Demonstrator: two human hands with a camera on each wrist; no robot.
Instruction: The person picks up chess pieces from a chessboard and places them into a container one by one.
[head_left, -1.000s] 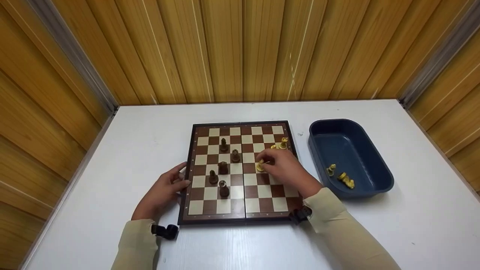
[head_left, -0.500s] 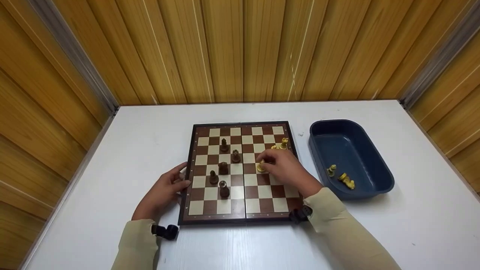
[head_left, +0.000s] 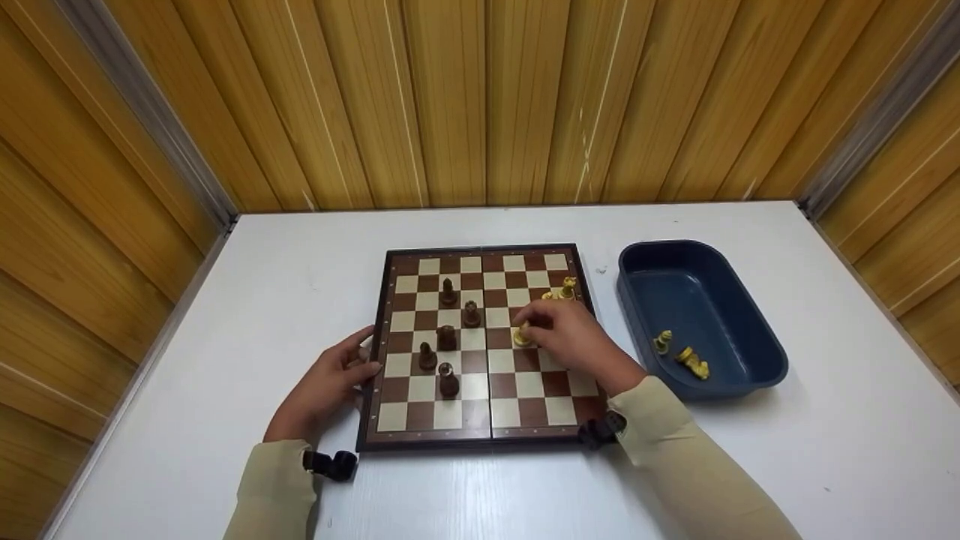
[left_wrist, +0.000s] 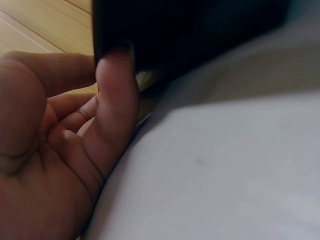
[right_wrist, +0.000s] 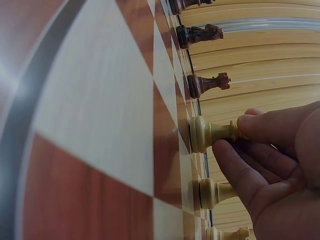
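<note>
My right hand (head_left: 574, 334) pinches a pale chess piece (right_wrist: 204, 134) between thumb and fingers, its base at the chessboard (head_left: 510, 411) right of the hinge line; the fingers hide its top. At the board's left edge my left hand (head_left: 326, 386) grips the frame, thumb over the rim. In the left wrist view, a finger (left_wrist: 117, 95) of that hand bends up against the dark board. Several dark pieces stand on the left half, among them a rook (head_left: 448, 380) and a knight (head_left: 446, 337). Beyond my right hand are a pale rook (head_left: 568, 287) and another pale piece (head_left: 547, 295).
To the right of the board, a dark blue tub (head_left: 776, 364) holds an upright pale piece (head_left: 663, 342) and pale pieces lying down (head_left: 693, 363). Board and tub are on a white table (head_left: 315, 270), with wood-patterned walls (head_left: 450, 105) behind and at both sides.
</note>
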